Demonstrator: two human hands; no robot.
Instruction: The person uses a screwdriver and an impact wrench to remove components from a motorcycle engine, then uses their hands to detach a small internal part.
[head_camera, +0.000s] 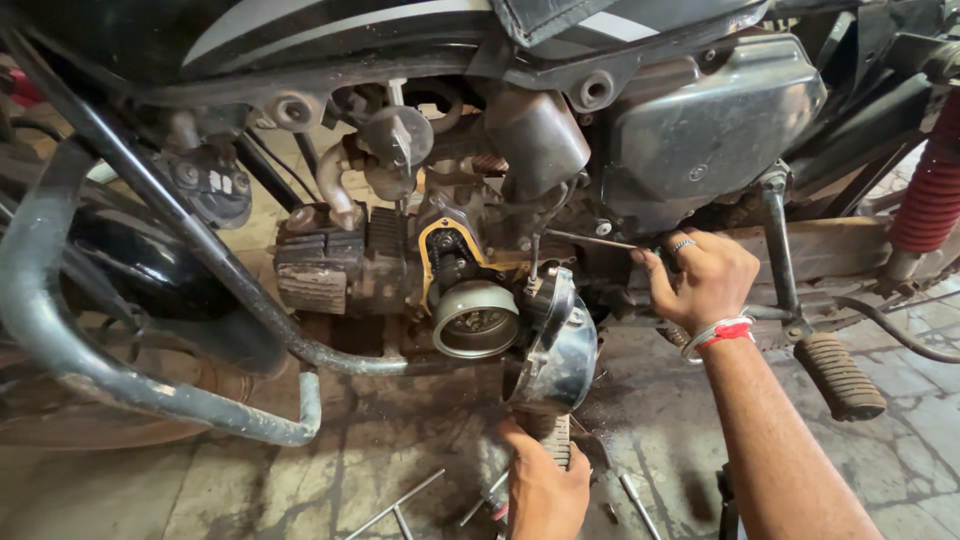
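I look down at the side of a motorcycle engine (345, 265) with its side cover taken off, so a round metal drum (476, 318) and a chain behind a yellow gasket show. My right hand (700, 282), with a ring and red-and-white wrist threads, grips a thin metal rod tool (590, 240) whose tip reaches into the engine. My left hand (543, 488) is low in the frame, holding the ribbed foot peg (556, 438) beneath the loose dark engine cover (556, 345), which hangs tilted beside the drum.
A curved steel crash guard (120, 385) runs along the left. A black side panel (700, 125) sits above my right hand, a red rear spring (930, 190) at far right, a kick lever pedal (838, 375) below it. Several metal tools (400, 505) lie on the stained stone floor.
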